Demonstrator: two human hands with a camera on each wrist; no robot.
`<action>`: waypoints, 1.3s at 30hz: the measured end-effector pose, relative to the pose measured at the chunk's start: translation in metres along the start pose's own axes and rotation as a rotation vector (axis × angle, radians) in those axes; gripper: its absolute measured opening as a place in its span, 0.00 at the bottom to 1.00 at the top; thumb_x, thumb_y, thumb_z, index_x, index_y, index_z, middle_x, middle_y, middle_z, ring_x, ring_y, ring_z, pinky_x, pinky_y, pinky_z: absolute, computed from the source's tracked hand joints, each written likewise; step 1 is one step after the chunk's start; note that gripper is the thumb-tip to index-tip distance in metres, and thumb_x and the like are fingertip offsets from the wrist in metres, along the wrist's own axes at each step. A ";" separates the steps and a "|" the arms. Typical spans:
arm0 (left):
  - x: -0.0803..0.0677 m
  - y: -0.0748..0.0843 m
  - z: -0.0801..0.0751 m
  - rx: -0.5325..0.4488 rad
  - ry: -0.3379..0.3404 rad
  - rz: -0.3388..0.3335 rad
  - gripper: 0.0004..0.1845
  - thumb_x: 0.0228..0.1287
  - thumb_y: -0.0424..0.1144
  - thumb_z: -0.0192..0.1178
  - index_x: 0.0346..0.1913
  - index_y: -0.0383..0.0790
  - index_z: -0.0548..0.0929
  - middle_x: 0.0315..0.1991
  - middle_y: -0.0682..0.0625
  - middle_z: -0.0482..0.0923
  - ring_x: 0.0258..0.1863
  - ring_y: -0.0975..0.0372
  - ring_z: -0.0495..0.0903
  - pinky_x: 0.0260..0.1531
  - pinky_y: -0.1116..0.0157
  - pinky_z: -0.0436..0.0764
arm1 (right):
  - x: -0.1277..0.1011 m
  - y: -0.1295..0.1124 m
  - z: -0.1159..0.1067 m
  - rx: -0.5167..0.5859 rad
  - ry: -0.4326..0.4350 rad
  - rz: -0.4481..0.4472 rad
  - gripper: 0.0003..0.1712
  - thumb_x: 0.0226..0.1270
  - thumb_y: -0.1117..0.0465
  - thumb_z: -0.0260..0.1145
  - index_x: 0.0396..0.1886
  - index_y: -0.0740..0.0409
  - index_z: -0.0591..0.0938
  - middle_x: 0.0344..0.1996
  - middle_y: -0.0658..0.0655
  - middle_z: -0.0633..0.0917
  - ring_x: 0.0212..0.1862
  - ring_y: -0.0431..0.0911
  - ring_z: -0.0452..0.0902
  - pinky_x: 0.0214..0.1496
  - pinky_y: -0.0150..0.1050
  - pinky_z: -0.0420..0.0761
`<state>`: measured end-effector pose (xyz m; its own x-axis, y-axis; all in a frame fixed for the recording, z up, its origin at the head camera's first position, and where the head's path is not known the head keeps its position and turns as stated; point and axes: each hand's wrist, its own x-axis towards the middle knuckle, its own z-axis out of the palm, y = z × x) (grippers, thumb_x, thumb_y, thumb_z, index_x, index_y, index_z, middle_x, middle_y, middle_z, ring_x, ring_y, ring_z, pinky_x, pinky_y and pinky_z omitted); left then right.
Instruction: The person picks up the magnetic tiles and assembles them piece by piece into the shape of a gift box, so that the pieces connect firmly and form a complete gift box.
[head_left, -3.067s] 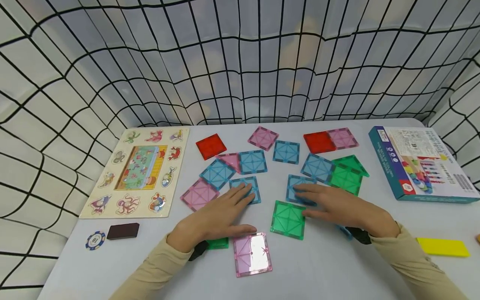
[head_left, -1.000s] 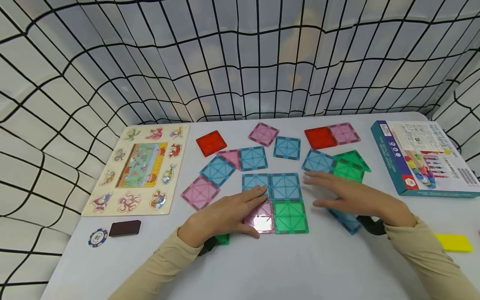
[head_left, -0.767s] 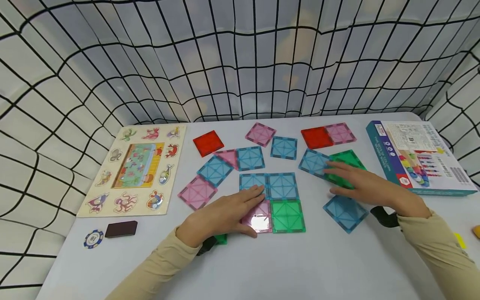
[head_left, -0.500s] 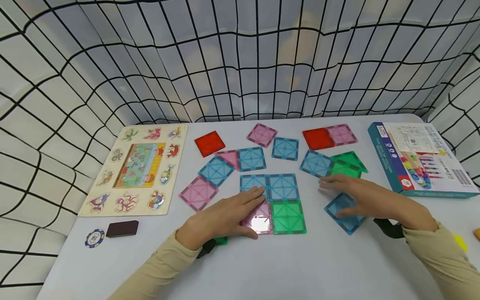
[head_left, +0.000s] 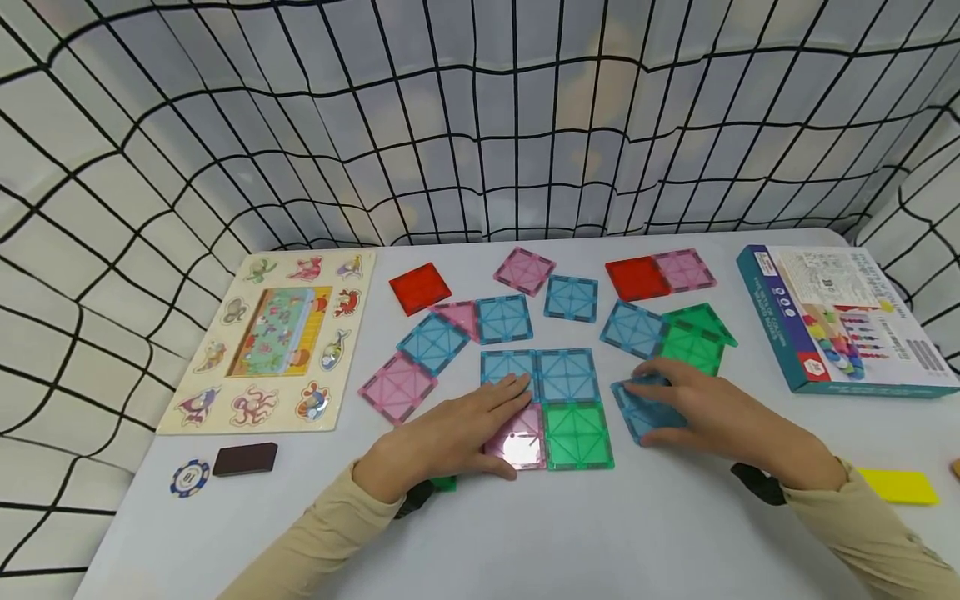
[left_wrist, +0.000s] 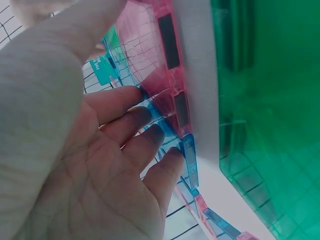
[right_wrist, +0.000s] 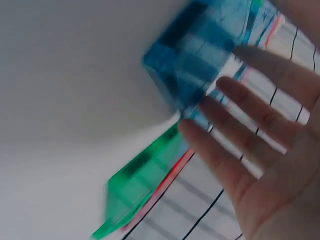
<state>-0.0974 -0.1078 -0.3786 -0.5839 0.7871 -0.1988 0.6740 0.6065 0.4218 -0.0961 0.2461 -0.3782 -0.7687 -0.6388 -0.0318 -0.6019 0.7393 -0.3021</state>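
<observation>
1. Your left hand (head_left: 442,433) is lying flat, fingers straight, pressing the pink tile (head_left: 519,440) and reaching onto the blue tile (head_left: 507,367) behind it. It is gripping nothing. It is sitting where it sat a second ago, pinning the block of four.
2. That block is resting mid-table, just beyond your hands: pink tile and green tile (head_left: 577,434) in front, two blue tiles behind, edges touching.
3. Your right hand (head_left: 712,412) is lying with fingers straight on a loose blue tile (head_left: 643,408). Half a second ago this tile was sitting further right, well apart from the block; now it is lying just beside the green tile's right edge, turned at an angle and not yet joined. Judging by this, you are sliding it in as a fifth piece, and it needs squaring up before it meets the block.
4. The right wrist view is blurring, so the hand is likely moving; the fingers are showing spread, not curled.
5. Further off, loose red, pink, blue and green tiles are lying scattered.
6. Writing: the chip (head_left: 190,479) at near left carries a mark too small to read. The box (head_left: 840,317) at far right has print, unreadable here. The puzzle board (head_left: 277,342) at left shows sea animals, no words.
</observation>
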 end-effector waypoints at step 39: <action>-0.008 0.000 0.002 -0.050 -0.025 -0.026 0.50 0.69 0.54 0.69 0.83 0.34 0.56 0.85 0.44 0.48 0.84 0.51 0.48 0.79 0.51 0.55 | -0.011 -0.014 -0.002 0.089 -0.182 -0.038 0.36 0.78 0.46 0.65 0.79 0.55 0.70 0.80 0.61 0.64 0.75 0.63 0.67 0.68 0.60 0.75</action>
<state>-0.0917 -0.1133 -0.3788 -0.5891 0.7738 -0.2326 0.6346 0.6213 0.4596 -0.0796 0.2433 -0.3720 -0.6893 -0.6996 -0.1879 -0.6016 0.6974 -0.3895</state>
